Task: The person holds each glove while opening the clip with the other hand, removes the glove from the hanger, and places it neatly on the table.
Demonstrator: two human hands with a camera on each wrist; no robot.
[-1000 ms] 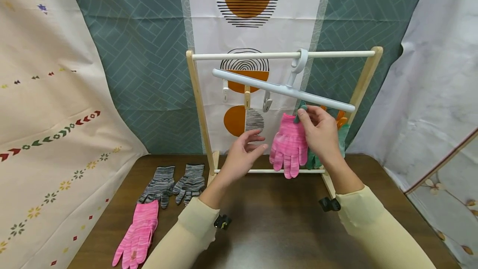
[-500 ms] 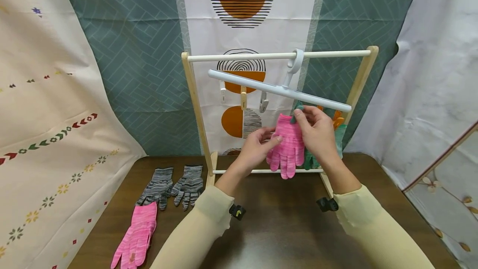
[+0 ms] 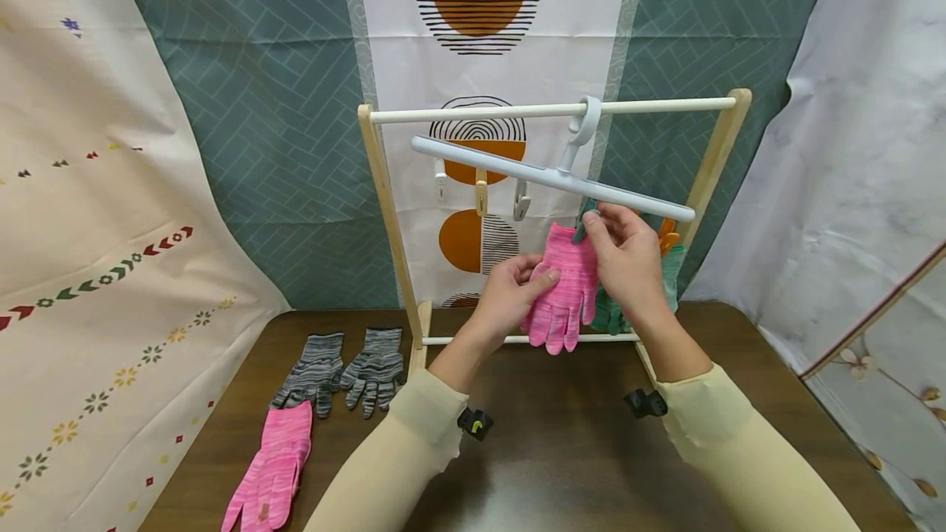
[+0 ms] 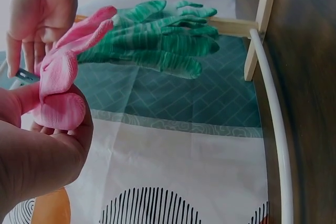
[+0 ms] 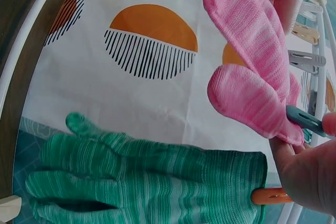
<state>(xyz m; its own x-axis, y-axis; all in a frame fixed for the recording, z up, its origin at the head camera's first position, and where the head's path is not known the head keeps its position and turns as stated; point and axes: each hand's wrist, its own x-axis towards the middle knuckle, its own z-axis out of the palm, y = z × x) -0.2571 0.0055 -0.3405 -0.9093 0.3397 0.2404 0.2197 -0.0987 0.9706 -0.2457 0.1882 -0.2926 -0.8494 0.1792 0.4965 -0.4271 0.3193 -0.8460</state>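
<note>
A pink knit glove point(image 3: 567, 277) hangs fingers-down beneath the white hanger point(image 3: 517, 171). My left hand point(image 3: 510, 295) pinches its left side between thumb and fingers. At the glove's cuff, my right hand point(image 3: 628, 257) pinches a dark teal clothespin point(image 5: 305, 120), which overlaps the cuff's right edge in the head view. Green striped gloves point(image 5: 157, 177) hang just to the right, an orange clothespin point(image 5: 270, 196) on the cuff; in the head view my right hand partly hides them. From the left wrist view, the pink glove's side is folded in my left hand's grasp.
The hanger tilts down to the right on the rack's top bar point(image 3: 480, 114). White, tan and grey clothespins point(image 3: 521, 202) hang along its left half. Two grey striped gloves point(image 3: 310, 372) and another pink glove point(image 3: 273, 466) lie on the table point(image 3: 547, 450) at left.
My left hand has moved right and up to the pink glove and now grips its side. The glove has turned and shifted slightly left. My right hand has stayed at the teal clothespin.
</note>
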